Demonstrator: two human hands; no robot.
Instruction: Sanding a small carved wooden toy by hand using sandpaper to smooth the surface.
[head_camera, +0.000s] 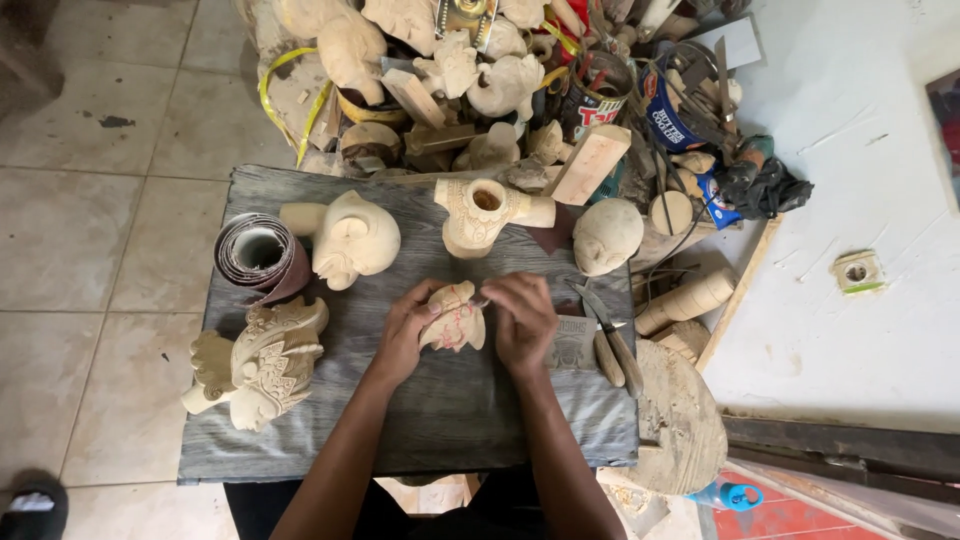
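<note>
The small wooden carving (455, 318) is pale, unpainted wood with a curved, irregular outline, and it has thin reddish lines drawn on its face. It sits at the middle of the grey board (420, 430), between the two hands. The left hand (405, 330) is closed around its left side and holds it. The right hand (522, 320) is curled at its right edge and touches it; if this hand holds a small tool, I cannot tell.

The board has a rough, weathered grain. On it stand a smooth carved head (352, 238), a richly carved crowned head (268, 362) with many fine cuts, a hollow carved torso (482, 212) and a roll of sandpaper (260, 255). Two knives with wooden handles (608, 345) lie just beside the right hand.
</note>
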